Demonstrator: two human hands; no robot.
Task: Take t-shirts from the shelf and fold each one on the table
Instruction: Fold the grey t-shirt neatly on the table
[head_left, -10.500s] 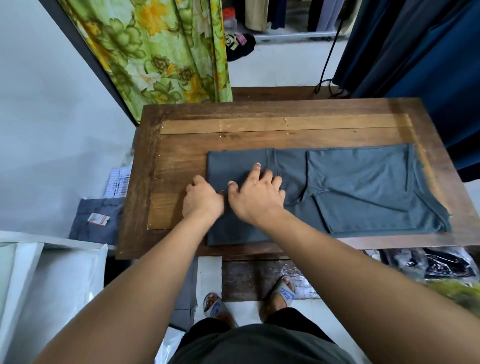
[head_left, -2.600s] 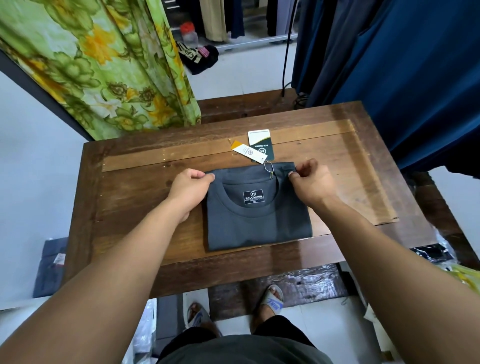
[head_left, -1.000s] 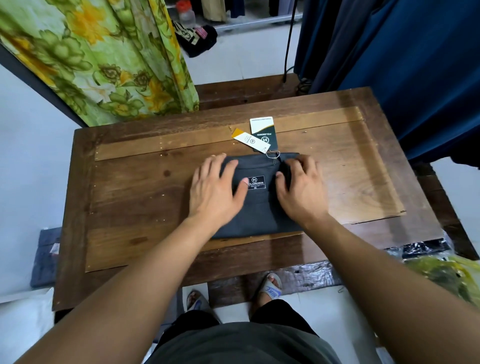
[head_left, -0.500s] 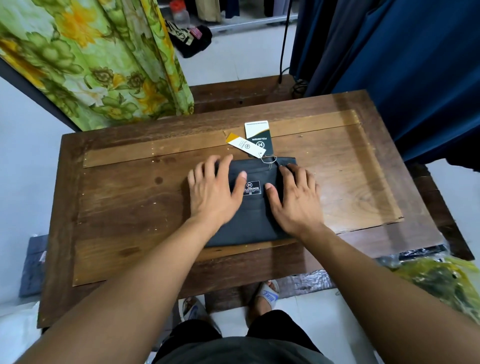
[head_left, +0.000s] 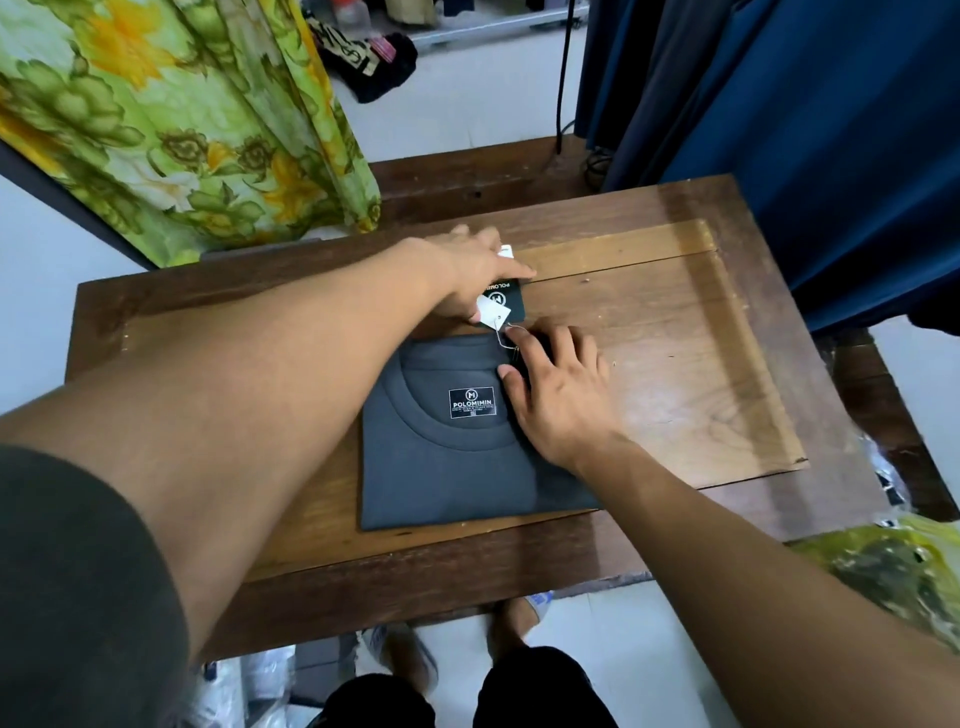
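Left hand (head_left: 480, 275) reaches past the collar and pinches the tags (head_left: 497, 306), which lie on the counter (head_left: 649, 364) just beyond the shirt (head_left: 447, 467). Right hand (head_left: 558, 395), fingers straight, presses flat on the shirt's right collar edge. The shirt lies folded square, label up, near the counter's front edge. To finish well, tuck the tags inside the collar while the right hand pins the fold against shifting.

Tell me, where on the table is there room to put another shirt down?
The table has bare wood right of the folded t-shirt, out to the blue curtain. More bare wood shows left, under the left arm. It is crowded at the collar: left hand on the hang tags, right hand on the shirt.
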